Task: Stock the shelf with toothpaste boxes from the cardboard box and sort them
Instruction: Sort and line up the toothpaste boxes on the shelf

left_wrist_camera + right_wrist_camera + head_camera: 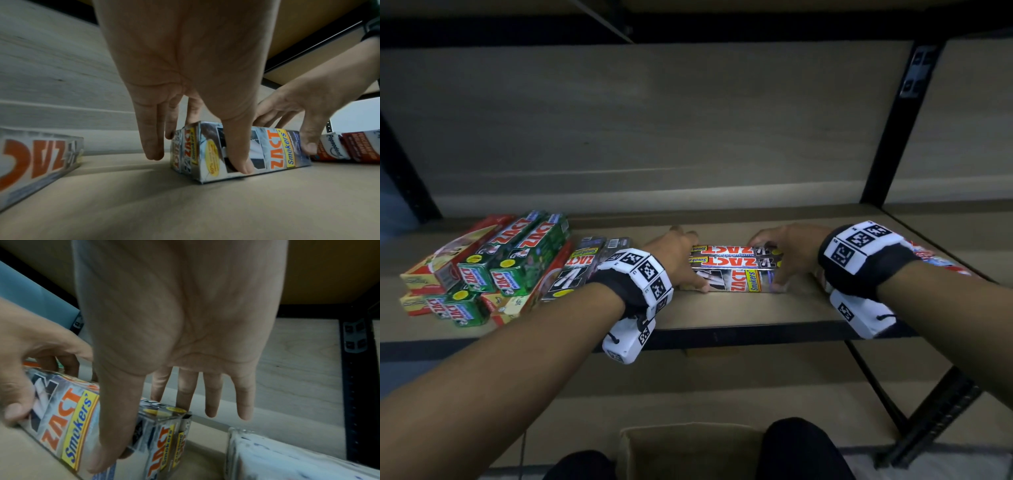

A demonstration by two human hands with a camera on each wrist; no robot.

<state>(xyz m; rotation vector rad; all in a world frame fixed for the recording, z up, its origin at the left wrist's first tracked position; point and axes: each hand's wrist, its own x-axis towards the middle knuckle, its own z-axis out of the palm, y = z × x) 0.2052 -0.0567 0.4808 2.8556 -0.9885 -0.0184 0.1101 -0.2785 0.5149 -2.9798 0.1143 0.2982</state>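
Note:
A bundle of silver Zact Smokers boxes (736, 270) (273, 149) (68, 423) lies lengthwise on the tan shelf board (739, 308). My left hand (688, 263) (195, 116) grips its left end, with the thumb on the front face and the fingers down the end and back. My right hand (779, 260) (127, 426) holds the right end, thumb on the front and index and middle fingers behind. Its ring and little fingers hang straight and free. The bundle's underside touches the board.
Left of the bundle lie more silver Zact boxes (582, 263), stacked green Zact boxes (517, 260) and red boxes (448, 253). Red and white Pepsodent boxes (935, 257) (333, 149) sit close on the right. The cardboard box (688, 452) stands on the floor below. A black shelf post (893, 137) rises at back right.

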